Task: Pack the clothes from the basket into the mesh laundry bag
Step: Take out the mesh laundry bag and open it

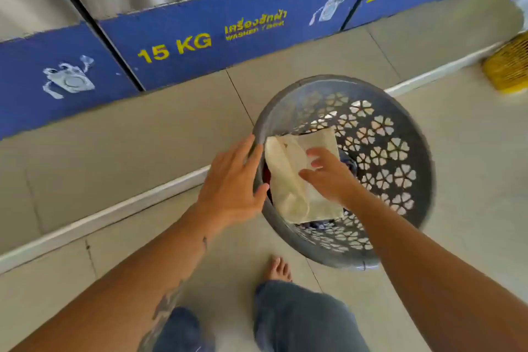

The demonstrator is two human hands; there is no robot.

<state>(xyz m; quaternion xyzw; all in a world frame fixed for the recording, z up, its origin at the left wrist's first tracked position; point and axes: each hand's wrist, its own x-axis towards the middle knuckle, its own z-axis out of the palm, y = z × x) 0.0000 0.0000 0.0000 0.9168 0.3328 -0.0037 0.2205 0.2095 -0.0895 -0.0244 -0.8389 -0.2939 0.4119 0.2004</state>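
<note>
A round grey plastic basket (400, 111) with flower-shaped holes stands on the tiled floor. On top of its contents lies a folded cream-white mesh laundry bag (288, 180). Dark blue and red clothes (350, 161) peek out under it, mostly hidden. My left hand (231, 180) rests with spread fingers on the basket's left rim. My right hand (328, 174) lies on the mesh bag inside the basket, fingers bent onto it; whether they pinch it is unclear.
Blue washer panels (177, 43) marked 15 KG and 20 KG run along the back, behind a raised tiled step with a white edge (143, 200). A yellow basket (511, 68) stands at the far right. My bare foot (278, 268) and jeans are just below the grey basket.
</note>
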